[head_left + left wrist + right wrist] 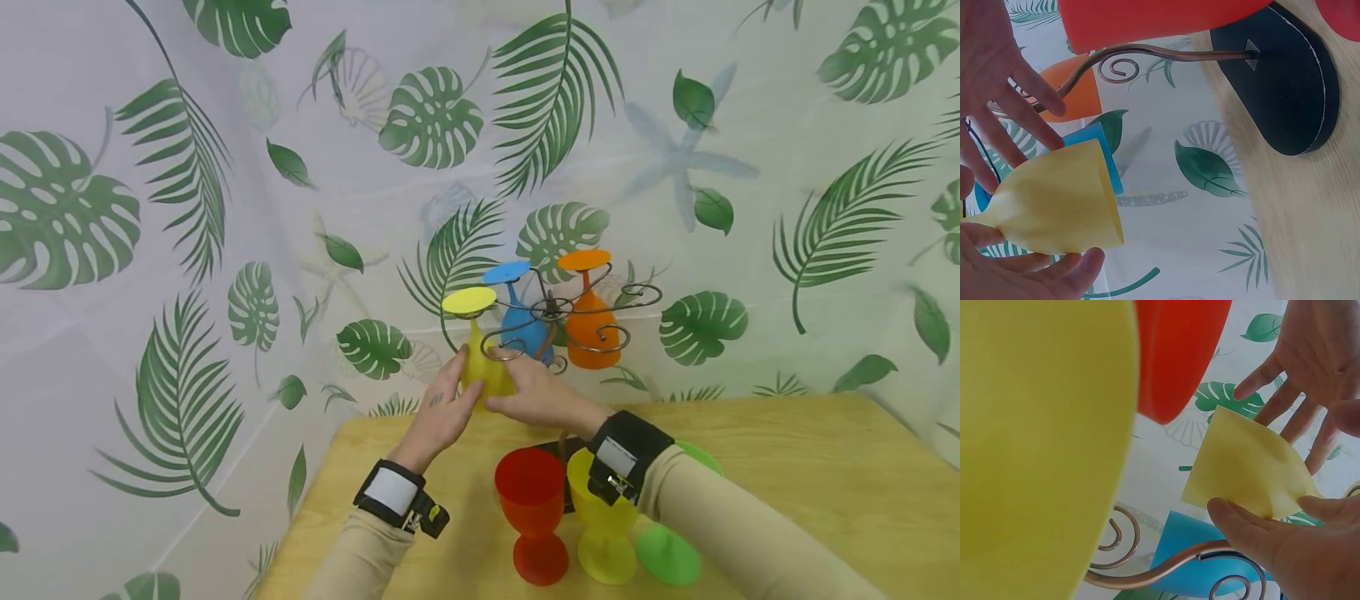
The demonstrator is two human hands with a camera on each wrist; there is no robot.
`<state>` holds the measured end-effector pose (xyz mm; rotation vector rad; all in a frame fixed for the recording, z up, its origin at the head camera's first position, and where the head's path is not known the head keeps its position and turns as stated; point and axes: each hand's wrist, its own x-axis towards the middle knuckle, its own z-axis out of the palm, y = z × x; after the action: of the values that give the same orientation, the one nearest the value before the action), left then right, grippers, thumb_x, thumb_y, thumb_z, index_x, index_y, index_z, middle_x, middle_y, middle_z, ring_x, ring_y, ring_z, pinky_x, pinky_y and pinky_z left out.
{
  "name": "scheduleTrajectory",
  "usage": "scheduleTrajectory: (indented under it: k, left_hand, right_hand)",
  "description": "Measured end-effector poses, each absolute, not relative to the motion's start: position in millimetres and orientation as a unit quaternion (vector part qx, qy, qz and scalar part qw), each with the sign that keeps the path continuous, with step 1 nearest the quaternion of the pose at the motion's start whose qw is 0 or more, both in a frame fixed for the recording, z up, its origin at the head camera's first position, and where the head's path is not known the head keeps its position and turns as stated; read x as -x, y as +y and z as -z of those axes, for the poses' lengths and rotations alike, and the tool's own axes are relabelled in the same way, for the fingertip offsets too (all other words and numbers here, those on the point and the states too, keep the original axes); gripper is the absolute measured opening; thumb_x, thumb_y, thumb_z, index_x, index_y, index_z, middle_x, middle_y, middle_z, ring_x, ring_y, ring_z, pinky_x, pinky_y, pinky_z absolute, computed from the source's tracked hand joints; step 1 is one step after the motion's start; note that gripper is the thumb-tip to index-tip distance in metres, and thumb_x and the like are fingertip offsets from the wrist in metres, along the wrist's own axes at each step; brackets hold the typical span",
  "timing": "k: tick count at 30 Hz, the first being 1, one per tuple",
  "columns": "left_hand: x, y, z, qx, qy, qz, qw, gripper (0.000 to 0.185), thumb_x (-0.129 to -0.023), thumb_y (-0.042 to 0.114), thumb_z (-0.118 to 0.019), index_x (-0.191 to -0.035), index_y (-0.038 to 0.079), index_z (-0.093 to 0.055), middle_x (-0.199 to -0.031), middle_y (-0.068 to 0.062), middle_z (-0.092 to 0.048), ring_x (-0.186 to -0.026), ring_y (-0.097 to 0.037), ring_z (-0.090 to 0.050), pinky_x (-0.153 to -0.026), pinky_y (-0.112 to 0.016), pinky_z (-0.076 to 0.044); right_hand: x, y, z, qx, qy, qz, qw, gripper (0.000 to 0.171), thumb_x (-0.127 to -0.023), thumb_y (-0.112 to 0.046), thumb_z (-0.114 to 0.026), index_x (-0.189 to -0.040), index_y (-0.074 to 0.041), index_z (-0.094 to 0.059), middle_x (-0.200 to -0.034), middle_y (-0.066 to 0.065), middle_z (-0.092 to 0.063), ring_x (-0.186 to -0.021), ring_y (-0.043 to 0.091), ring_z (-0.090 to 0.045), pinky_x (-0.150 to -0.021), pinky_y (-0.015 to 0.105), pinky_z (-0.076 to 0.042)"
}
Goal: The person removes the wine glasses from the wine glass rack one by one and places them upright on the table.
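Note:
A yellow plastic goblet (486, 375) is upside down at the left side of a curled metal glass rack (552, 310), its foot at a loop. My left hand (438, 410) touches the bowl from the left and my right hand (546, 393) from the right. In the left wrist view, the right hand's spread fingers reach along the yellow bowl (1066, 200). Straight left-hand fingers lie against the yellow bowl (1247, 465) in the right wrist view. Behind it, a blue goblet (525, 332) and an orange goblet (592, 337) hang inverted.
Upright on the wooden table (795, 475) stand a red goblet (530, 500), another yellow goblet (606, 550) and a green goblet (669, 557) partly behind my right forearm. The rack's black base (1279, 87) sits behind them. A leaf-patterned covering (315, 183) hangs beyond the table.

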<state>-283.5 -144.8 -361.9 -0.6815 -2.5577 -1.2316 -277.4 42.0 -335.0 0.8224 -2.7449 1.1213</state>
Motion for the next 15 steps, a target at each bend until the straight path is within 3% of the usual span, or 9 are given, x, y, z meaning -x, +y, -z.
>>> scheduleTrajectory:
  k: [4, 9, 11, 13, 15]
  left_hand:
    - [284, -143, 360, 0.247, -0.868, 0.419, 0.100, 0.063, -0.108, 0.025, -0.046, -0.160, -0.002, -0.023, -0.165, -0.023, -0.027, -0.153, -0.039, -0.026, -0.123, -0.055, -0.026]
    - [282, -140, 357, 0.256, -0.867, 0.417, 0.093, 0.065, -0.108, 0.028, -0.047, -0.161, 0.000, -0.022, -0.166, -0.020, -0.026, -0.154, -0.036, -0.026, -0.124, -0.053, -0.026]
    - [280, -139, 357, 0.260, -0.866, 0.417, 0.093, 0.065, -0.108, 0.028, -0.047, -0.161, -0.001, -0.022, -0.166, -0.020, -0.026, -0.153, -0.036, -0.026, -0.123, -0.053, -0.026]
    - [278, -138, 358, 0.259, -0.865, 0.419, 0.092, 0.066, -0.108, 0.029, -0.047, -0.161, 0.000, -0.022, -0.166, -0.019, -0.026, -0.153, -0.036, -0.027, -0.123, -0.053, -0.027]
    - [276, -139, 360, 0.256, -0.864, 0.423, 0.093, 0.066, -0.108, 0.029, -0.048, -0.162, 0.001, -0.022, -0.166, -0.018, -0.027, -0.153, -0.036, -0.028, -0.122, -0.054, -0.029]
  right_hand:
    - [275, 47, 332, -0.277, -0.887, -0.369, 0.040, 0.071, -0.092, -0.023, -0.067, -0.152, 0.006, -0.041, -0.158, 0.020, -0.043, -0.138, 0.036, -0.049, -0.108, 0.049, -0.047]
    - [273, 58, 330, -0.274, -0.891, -0.359, 0.049, 0.071, -0.093, -0.024, -0.065, -0.152, 0.004, -0.039, -0.137, 0.023, -0.061, -0.113, 0.037, -0.064, -0.095, 0.048, -0.055]
    - [270, 61, 328, -0.265, -0.895, -0.356, 0.044, 0.071, -0.093, -0.025, -0.064, -0.153, 0.001, -0.038, -0.126, 0.023, -0.067, -0.111, 0.038, -0.067, -0.091, 0.047, -0.057]
    - [268, 61, 328, -0.257, -0.896, -0.360, 0.027, 0.071, -0.094, -0.025, -0.063, -0.155, -0.001, -0.036, -0.106, 0.022, -0.071, -0.100, 0.040, -0.070, -0.077, 0.040, -0.057]
    - [264, 60, 328, -0.251, -0.899, -0.360, 0.013, 0.070, -0.094, -0.026, -0.063, -0.155, -0.003, -0.037, -0.093, 0.014, -0.072, -0.099, 0.039, -0.072, -0.071, 0.034, -0.056]
